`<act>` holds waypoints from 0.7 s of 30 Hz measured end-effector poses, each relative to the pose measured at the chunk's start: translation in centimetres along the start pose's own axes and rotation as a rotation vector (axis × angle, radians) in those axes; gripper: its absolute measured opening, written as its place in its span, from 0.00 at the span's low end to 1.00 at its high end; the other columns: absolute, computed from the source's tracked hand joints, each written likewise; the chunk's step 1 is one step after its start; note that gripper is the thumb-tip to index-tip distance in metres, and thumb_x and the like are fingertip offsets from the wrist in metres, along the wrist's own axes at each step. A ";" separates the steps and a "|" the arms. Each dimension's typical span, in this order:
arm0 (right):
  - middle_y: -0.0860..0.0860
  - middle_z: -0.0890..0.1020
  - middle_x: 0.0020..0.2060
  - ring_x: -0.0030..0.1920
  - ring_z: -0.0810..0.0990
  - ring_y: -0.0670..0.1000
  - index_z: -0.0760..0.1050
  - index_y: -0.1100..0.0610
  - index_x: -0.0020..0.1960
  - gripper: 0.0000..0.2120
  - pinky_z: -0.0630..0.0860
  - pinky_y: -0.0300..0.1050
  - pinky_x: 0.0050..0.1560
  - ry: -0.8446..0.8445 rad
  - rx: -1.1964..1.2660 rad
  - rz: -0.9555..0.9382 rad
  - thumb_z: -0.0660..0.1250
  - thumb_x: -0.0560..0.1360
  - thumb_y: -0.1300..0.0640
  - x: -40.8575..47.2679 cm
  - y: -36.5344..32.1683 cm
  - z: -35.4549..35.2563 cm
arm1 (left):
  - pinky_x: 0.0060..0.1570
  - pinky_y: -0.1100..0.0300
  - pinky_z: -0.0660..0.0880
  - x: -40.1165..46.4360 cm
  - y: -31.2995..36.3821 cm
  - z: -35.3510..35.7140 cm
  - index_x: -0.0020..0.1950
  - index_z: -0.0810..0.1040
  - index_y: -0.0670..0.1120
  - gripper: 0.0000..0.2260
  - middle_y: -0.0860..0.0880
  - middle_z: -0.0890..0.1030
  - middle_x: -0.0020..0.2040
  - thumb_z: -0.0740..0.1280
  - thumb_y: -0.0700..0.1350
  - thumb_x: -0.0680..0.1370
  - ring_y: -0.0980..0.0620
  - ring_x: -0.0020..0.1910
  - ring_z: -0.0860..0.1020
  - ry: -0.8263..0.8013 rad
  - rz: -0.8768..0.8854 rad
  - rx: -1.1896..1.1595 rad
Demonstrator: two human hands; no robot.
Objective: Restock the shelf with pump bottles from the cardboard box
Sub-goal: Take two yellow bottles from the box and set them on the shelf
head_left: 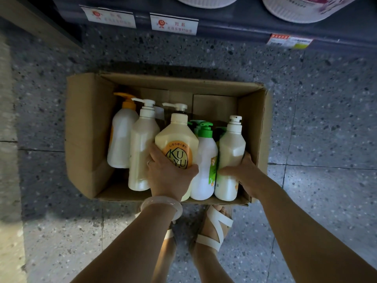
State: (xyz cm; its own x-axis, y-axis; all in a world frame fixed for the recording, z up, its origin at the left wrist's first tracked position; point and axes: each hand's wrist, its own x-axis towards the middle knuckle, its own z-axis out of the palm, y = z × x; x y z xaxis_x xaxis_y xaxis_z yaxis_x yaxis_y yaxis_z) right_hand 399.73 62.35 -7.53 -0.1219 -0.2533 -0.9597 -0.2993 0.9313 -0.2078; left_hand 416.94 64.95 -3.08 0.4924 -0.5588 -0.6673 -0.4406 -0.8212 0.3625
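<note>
An open cardboard box [85, 127] stands on the floor below me, holding several pump bottles upright. My left hand [169, 174] is wrapped around the lower body of a cream bottle with an orange round label [176, 135] in the middle of the box. My right hand [242, 172] grips the rightmost cream bottle with a white pump [231, 144] near its base. Between them stands a white bottle with a green pump [204, 160]. To the left are a cream bottle with a white pump [141, 144] and a white bottle with an orange pump [121, 135].
The dark shelf edge [224, 27] with price tags [174, 24] runs across the top, with white tubs [302, 9] on it. My sandalled feet [212, 227] stand right behind the box on the speckled floor [326, 123]. The box's far half holds no bottles.
</note>
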 end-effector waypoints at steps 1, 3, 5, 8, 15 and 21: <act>0.56 0.73 0.62 0.61 0.74 0.60 0.52 0.52 0.74 0.49 0.71 0.63 0.63 -0.047 -0.014 0.000 0.77 0.62 0.67 -0.2 0.1 -0.5 | 0.63 0.46 0.68 -0.1 0.1 0.1 0.74 0.51 0.42 0.51 0.40 0.70 0.64 0.78 0.50 0.61 0.38 0.63 0.69 -0.004 -0.017 -0.011; 0.54 0.74 0.63 0.62 0.74 0.58 0.52 0.51 0.75 0.49 0.72 0.62 0.63 -0.108 -0.026 -0.027 0.77 0.63 0.67 -0.4 0.4 -1.2 | 0.64 0.46 0.66 -0.2 0.3 0.3 0.75 0.50 0.43 0.53 0.40 0.69 0.66 0.79 0.52 0.60 0.39 0.65 0.67 -0.007 -0.041 -0.044; 0.52 0.76 0.61 0.60 0.76 0.55 0.57 0.51 0.73 0.48 0.74 0.60 0.61 -0.103 -0.024 -0.060 0.80 0.60 0.61 -0.7 0.5 -1.1 | 0.64 0.46 0.66 -0.1 0.3 0.4 0.75 0.50 0.44 0.55 0.40 0.68 0.66 0.80 0.53 0.58 0.38 0.66 0.67 -0.007 -0.054 -0.066; 0.52 0.78 0.56 0.55 0.79 0.55 0.63 0.52 0.68 0.47 0.76 0.60 0.58 0.021 0.041 -0.039 0.82 0.55 0.50 -1.3 0.6 0.1 | 0.63 0.45 0.67 0.0 0.2 0.5 0.74 0.52 0.43 0.54 0.39 0.69 0.65 0.80 0.52 0.58 0.37 0.65 0.68 0.002 -0.061 -0.062; 0.50 0.74 0.53 0.55 0.75 0.55 0.59 0.53 0.70 0.44 0.74 0.53 0.56 0.094 0.030 -0.031 0.79 0.62 0.51 -2.5 -0.7 0.7 | 0.62 0.47 0.68 -0.2 0.6 0.7 0.72 0.55 0.40 0.50 0.40 0.70 0.64 0.80 0.51 0.59 0.39 0.64 0.69 0.033 -0.090 -0.050; 0.55 0.68 0.65 0.66 0.68 0.57 0.53 0.55 0.74 0.54 0.68 0.58 0.66 0.351 -0.147 -0.362 0.80 0.57 0.53 -7.4 -3.4 2.5 | 0.60 0.46 0.71 -2.4 3.6 -2.3 0.69 0.59 0.40 0.47 0.41 0.71 0.62 0.80 0.51 0.58 0.39 0.62 0.70 0.118 -0.068 -0.122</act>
State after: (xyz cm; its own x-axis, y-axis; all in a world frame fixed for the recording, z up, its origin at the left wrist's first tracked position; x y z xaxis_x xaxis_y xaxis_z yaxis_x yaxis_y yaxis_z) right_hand 404.05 61.75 -0.20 -0.2880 -0.6483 -0.7048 -0.5074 0.7275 -0.4618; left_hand 415.88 63.11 1.29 0.6055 -0.5056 -0.6147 -0.3125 -0.8613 0.4006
